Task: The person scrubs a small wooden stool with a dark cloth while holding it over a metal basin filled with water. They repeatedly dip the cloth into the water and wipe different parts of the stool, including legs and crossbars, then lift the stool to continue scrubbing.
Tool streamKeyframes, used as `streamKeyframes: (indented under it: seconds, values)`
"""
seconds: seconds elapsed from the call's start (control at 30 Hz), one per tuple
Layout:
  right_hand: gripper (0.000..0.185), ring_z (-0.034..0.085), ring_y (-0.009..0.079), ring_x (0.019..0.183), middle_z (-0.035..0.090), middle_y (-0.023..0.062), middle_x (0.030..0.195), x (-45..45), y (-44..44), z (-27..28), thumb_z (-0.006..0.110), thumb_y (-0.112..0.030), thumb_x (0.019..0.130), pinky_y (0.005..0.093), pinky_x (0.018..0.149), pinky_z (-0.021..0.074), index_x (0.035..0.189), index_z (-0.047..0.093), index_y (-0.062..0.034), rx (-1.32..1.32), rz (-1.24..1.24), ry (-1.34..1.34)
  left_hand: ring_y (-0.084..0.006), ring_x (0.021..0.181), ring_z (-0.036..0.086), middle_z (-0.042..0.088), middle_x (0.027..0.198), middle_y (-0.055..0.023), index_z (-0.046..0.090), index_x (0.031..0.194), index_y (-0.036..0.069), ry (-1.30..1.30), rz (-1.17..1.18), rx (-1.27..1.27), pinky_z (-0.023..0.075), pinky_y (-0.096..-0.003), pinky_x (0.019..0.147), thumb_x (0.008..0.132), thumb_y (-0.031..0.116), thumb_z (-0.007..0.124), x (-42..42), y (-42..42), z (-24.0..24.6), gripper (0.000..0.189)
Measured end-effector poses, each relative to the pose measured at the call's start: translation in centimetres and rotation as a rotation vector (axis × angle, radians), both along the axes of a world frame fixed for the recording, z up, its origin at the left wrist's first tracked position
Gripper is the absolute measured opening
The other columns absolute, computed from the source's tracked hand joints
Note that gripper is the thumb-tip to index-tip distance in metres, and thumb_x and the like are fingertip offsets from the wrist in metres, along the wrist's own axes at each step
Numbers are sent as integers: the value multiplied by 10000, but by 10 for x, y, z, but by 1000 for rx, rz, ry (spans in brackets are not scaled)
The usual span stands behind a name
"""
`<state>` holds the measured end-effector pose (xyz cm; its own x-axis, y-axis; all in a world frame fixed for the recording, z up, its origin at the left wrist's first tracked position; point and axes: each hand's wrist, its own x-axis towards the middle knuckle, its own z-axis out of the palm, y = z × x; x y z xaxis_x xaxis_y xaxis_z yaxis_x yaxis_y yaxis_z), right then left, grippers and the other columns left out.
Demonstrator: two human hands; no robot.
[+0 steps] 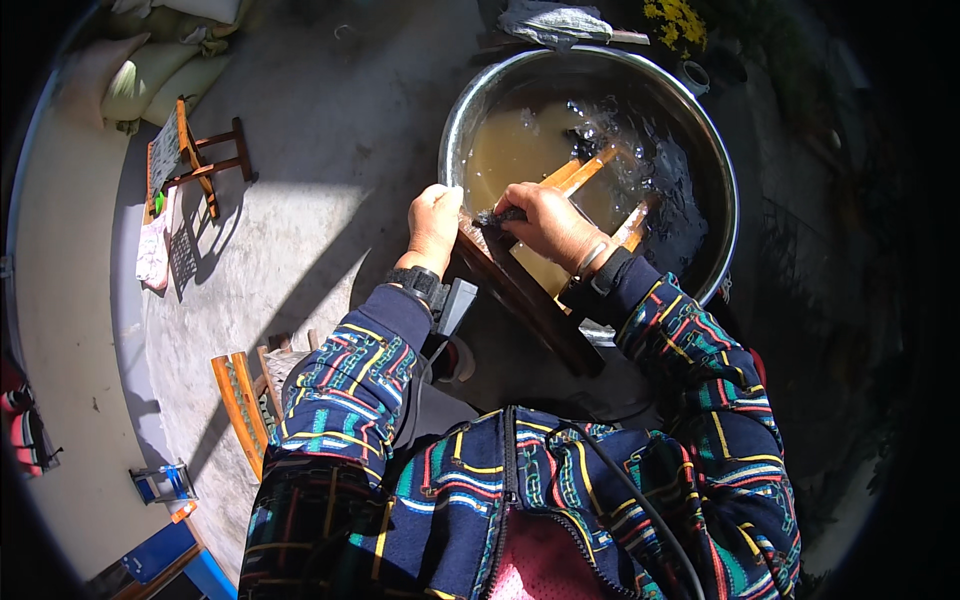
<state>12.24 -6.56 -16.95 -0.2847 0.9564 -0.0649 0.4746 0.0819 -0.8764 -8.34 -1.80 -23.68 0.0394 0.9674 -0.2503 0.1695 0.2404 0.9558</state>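
A large round metal basin (451,142) holds murky brownish water. Across its near rim leans a wet wooden stool or folding chair frame (536,307), with lighter wooden legs (589,171) reaching into the water. My left hand (435,225) grips the upper left end of the dark wooden bar, at the basin's left rim. Pinched in the fingers of my right hand (551,229) is a dark scrubbing pad or wad (504,216), pressed on the frame close to my left hand. The submerged parts of the frame are hidden.
A grey cloth (555,22) lies beyond the basin, near yellow flowers (675,22). At the left stands a wooden folding chair (191,161), with filled sacks (150,82) behind it. More wooden furniture (244,405) is beside my left sleeve; a small blue stool (166,482) stands farther left.
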Motion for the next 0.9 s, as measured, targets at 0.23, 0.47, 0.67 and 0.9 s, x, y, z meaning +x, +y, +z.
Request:
streamKeyframes:
  seconds: [0.23, 0.47, 0.67, 0.9]
  values:
    - [183, 697, 367, 938, 710, 203, 935, 4, 4, -1, 732, -79, 808, 406, 830, 553, 971, 697, -4, 253, 239, 4, -140, 733, 572, 635, 743, -51, 669, 858, -40, 61, 25, 21, 491, -343, 695, 917, 262, 635, -4, 1, -9, 310]
    - [172, 704, 375, 919, 722, 203, 937, 3, 7, 5, 729, -70, 808, 401, 828, 564, 961, 698, 3, 42, 94, -122, -91, 724, 491, 546, 737, 21, 635, 785, 41, 47, 16, 43, 422, -303, 671, 934, 198, 621, -1, 0, -1, 218]
    - [210, 709, 356, 925, 725, 190, 937, 13, 11, -21, 711, -55, 806, 399, 833, 556, 1012, 706, -11, 3, 91, -57, -86, 698, 465, 517, 714, 32, 587, 734, 49, 58, 19, 30, 404, -311, 644, 933, 198, 633, 1, 0, 2, 253]
    - [134, 683, 413, 870, 707, 206, 845, 119, 22, -93, 623, -46, 776, 463, 800, 547, 880, 706, -49, 125, -236, -460, -84, 691, 460, 504, 701, 38, 589, 729, 36, 110, -5, 67, 404, -308, 638, 932, 218, 633, -1, 1, -2, 276]
